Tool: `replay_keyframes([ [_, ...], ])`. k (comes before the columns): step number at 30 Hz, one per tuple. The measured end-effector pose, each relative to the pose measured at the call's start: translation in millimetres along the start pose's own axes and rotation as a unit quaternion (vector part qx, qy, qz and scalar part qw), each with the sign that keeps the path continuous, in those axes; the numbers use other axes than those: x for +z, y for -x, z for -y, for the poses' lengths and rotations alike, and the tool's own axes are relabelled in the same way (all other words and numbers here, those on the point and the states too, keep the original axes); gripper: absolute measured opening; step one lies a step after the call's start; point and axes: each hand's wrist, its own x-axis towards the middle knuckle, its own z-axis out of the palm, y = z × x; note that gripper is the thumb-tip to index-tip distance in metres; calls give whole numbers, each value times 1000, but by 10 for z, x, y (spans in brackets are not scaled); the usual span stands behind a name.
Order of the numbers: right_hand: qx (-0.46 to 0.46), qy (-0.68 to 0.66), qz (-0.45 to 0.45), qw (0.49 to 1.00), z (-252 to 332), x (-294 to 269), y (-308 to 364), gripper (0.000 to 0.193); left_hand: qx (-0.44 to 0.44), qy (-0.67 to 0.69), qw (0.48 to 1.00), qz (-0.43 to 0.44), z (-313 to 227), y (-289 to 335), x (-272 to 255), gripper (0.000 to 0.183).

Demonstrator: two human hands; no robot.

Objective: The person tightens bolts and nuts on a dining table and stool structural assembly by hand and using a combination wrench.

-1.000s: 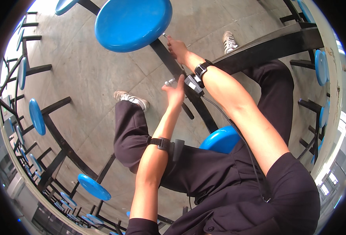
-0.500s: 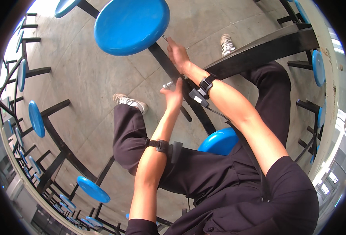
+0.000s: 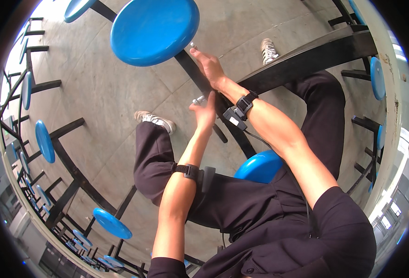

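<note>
Beside hands (image 3: 204, 115), long black bar (image 3: 191, 70) slants up-left.

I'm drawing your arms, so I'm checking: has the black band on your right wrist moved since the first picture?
Yes: the black band has moved toward the person's body, farther from the big blue seat.

floor (image 3: 121, 102): grey, seamed | on it: left shoe (image 3: 155, 121), right shoe (image 3: 269, 52)

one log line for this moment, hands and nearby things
left hand: at shiny metal piece | right hand: beside black bar | blue seat: beyond
</note>
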Motion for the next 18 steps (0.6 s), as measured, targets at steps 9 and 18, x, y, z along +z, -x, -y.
replay_keyframes([
  [9, -96, 101, 12, 990, 100, -35, 332, 47, 0, -7, 1000, 0, 9, -14, 33, 87],
  [18, -179, 171, 39, 968, 43, -219, 906, 48, 1, 30, 999, 18, -21, -4, -5, 81],
])
